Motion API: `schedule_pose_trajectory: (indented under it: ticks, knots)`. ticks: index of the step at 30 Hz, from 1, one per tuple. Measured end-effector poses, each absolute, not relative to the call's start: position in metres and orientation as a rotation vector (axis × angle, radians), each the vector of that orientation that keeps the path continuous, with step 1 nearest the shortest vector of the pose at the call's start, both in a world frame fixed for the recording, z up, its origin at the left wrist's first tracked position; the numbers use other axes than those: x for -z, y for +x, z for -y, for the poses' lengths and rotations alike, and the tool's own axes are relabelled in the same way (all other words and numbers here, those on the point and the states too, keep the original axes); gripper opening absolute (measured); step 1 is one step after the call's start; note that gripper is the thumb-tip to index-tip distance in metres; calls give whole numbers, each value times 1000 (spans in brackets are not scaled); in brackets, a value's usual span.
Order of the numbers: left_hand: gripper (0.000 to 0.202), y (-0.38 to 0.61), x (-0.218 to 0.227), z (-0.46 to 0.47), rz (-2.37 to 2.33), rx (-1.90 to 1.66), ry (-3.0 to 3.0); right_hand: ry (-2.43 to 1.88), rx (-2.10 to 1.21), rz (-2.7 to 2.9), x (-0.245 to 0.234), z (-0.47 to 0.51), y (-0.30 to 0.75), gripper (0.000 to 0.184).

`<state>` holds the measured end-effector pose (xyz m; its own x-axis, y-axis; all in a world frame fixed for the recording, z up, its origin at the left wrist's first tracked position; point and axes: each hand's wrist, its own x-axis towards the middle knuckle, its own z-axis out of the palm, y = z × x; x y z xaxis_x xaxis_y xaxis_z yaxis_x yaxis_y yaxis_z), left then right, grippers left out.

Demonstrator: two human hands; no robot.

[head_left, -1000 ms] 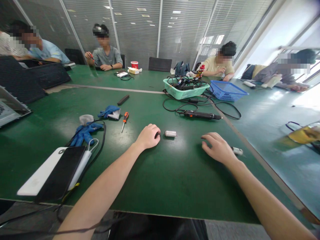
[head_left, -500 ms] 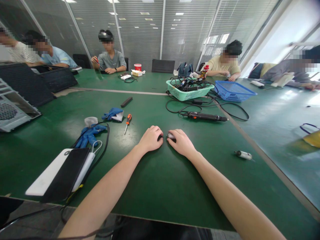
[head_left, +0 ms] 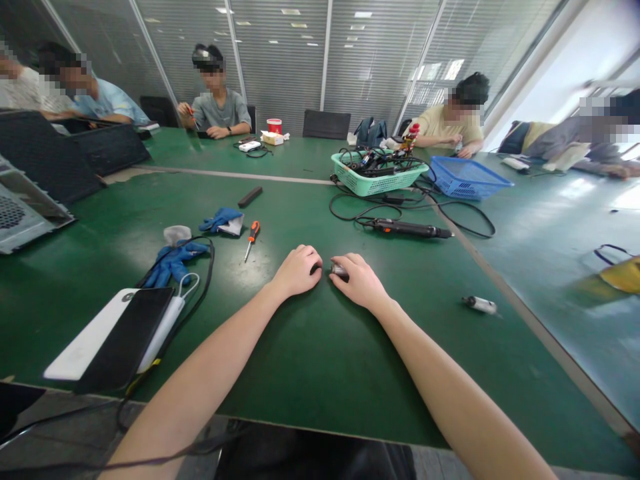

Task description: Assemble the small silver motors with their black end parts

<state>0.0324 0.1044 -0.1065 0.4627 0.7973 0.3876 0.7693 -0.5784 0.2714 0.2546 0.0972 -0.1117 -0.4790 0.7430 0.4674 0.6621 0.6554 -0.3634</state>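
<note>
My left hand [head_left: 299, 270] rests on the green table [head_left: 295, 373] with its fingers curled in. A dark patch shows between its thumb and fingers, and I cannot make out what it is. Close beside it, a small gap away, my right hand [head_left: 361, 281] is closed around a small silver cylinder [head_left: 339, 270], mostly hidden by the fingers. An orange-and-black screwdriver [head_left: 253, 240] lies to the left of my hands. Off to the right lies another small silver cylinder with a dark end [head_left: 481, 305].
Blue gloves [head_left: 173, 261], a phone [head_left: 125, 340] and cables lie left. A black electric screwdriver [head_left: 410, 229] lies ahead, before a green basket [head_left: 377, 181] of tools and a blue basket [head_left: 467, 180]. A metal computer case [head_left: 30, 200] stands far left. Several people sit around the table.
The view has shifted slightly, so everything sits a little higher and further left. Both hands keep the same pose on the table, the silver cylinder still in my right hand.
</note>
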Motion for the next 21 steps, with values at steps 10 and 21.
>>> schedule_pose_trajectory:
  ticks: [10, 21]
  knots:
    - [9, 32, 106, -106, -1384, -767, 2628, -1086, -204, 2277, 113, -98, 256, 30]
    - [8, 32, 109, -107, -1395, -776, 2628, -1105, -212, 2283, 113, -99, 257, 37]
